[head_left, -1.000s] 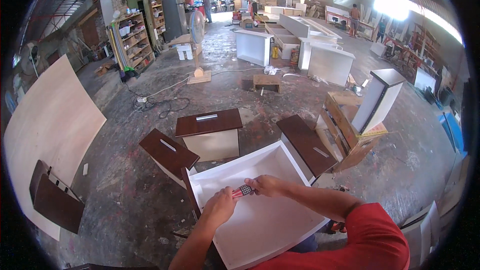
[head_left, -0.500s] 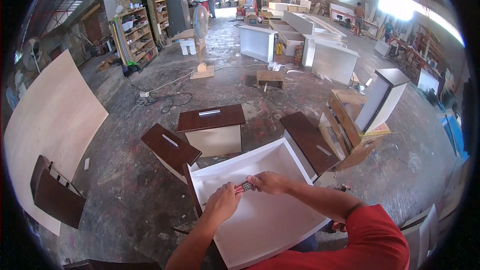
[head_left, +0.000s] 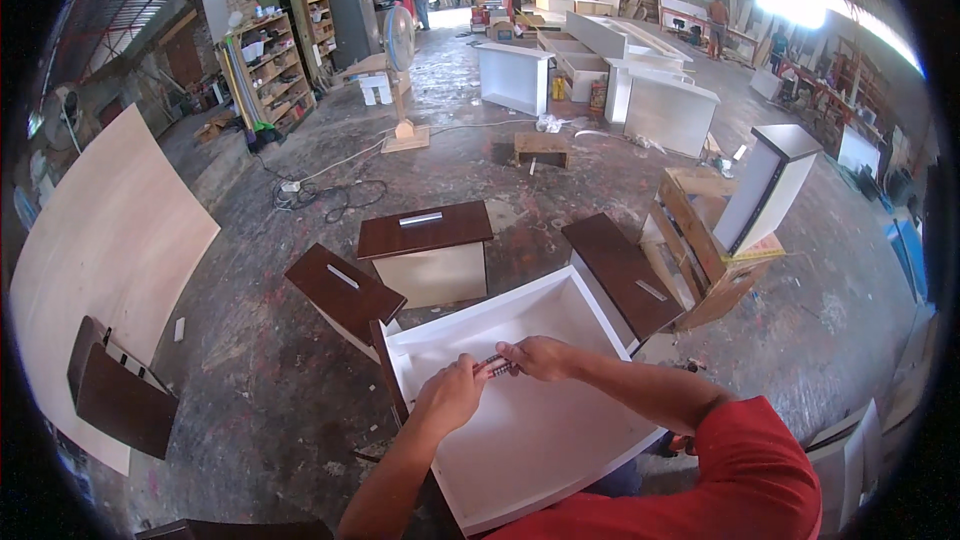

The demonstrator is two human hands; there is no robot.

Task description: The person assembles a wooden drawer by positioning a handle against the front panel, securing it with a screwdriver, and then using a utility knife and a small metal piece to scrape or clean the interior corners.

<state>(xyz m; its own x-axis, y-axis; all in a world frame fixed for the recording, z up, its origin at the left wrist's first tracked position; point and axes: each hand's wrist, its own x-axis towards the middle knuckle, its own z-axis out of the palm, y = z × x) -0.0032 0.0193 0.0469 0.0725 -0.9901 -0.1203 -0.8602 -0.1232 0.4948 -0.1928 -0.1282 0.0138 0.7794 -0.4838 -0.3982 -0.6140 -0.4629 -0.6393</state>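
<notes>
One slim, red hand tool with a black-and-white checkered grip [head_left: 496, 367] sits between the two hands. The left hand [head_left: 447, 402] is curled around its near-left end, hiding that part; the right hand [head_left: 541, 358] grasps the other end with bent fingers. Beneath both hands lies one white, open rectangular drawer box [head_left: 560, 440], its single dark-brown front panel [head_left: 388, 365] just left of the left hand.

Beyond the hands stand three pale boxes with dark-brown tops: one straight ahead of the left hand [head_left: 428, 275], one ahead and to its left [head_left: 345, 285], one ahead and right of the right hand [head_left: 622, 275] (each top carries one silvery bar handle). Farther right of the right hand, one worn, slatted wooden crate [head_left: 715, 290] bears one upright white box with a dark top [head_left: 765, 190].
</notes>
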